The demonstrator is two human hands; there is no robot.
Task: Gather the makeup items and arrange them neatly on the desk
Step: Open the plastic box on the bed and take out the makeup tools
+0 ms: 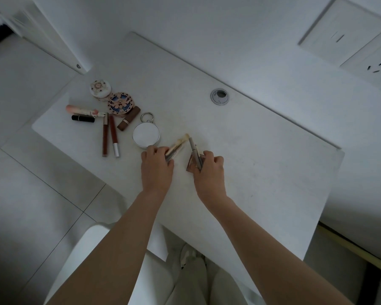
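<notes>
- Slim cream-and-gold sticks (177,146) are sitting pinched in the left hand (156,170), just beside the white round compact (146,135); their number I cannot tell.
- Right hand (209,175) is gripping one grey pencil (193,148) and one brown square case (190,166) over the desk (262,150).
- Laying these parallel to the two red gloss tubes (105,137), ends level, is looking neatest.
- Lying beyond: two patterned round compacts (120,104), two lipsticks (83,118), one pink tube (81,109).
</notes>
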